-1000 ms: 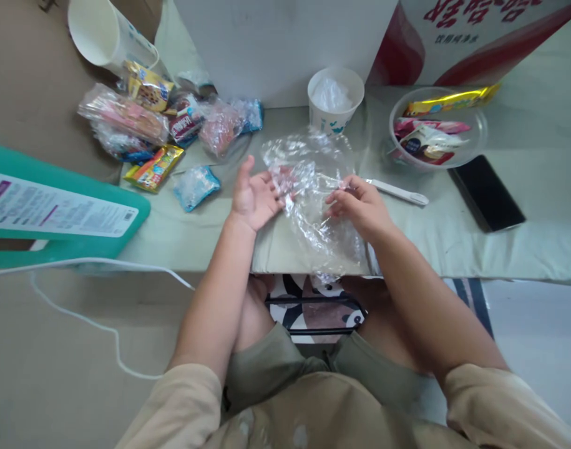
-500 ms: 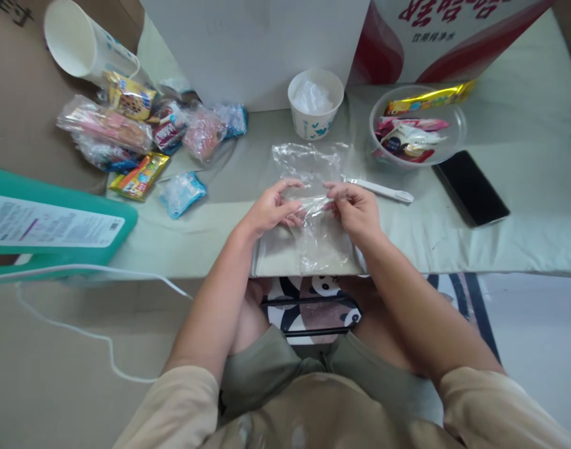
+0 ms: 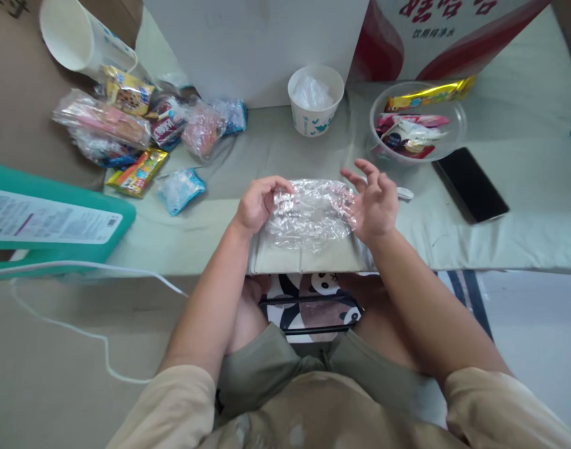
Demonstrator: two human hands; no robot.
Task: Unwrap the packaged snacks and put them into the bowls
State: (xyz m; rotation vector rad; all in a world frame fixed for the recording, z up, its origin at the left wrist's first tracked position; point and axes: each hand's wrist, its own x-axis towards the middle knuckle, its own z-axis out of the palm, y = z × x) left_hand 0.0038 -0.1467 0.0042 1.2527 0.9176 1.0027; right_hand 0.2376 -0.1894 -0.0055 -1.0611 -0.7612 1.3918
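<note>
A crinkled piece of clear plastic film (image 3: 311, 215), bag or cover I cannot tell, stretches between both hands above the table's front edge. My left hand (image 3: 257, 204) pinches its left end between thumb and fingers. At the other end, my right hand (image 3: 376, 202) has its fingers spread upward, and the film lies against the thumb side. Partly hidden behind that hand is a white-handled slim tool (image 3: 405, 194). Beyond the film stands a paper cup (image 3: 311, 123) with white translucent plastic in it.
A clear round bowl (image 3: 460, 131) holds several wrapped snacks, with a black phone (image 3: 472, 186) beside it. More snack packets (image 3: 138, 173) lie left, near a tipped paper bucket (image 3: 112, 56) and a green container (image 3: 121, 212). Boxes (image 3: 261, 50) stand behind. A white cable (image 3: 126, 269) hangs at the left.
My hands have moved apart and the film between them has spread wider and bunched up off the table edge. The right hand has opened from a pinch and shifted right, covering most of the white-handled tool.
</note>
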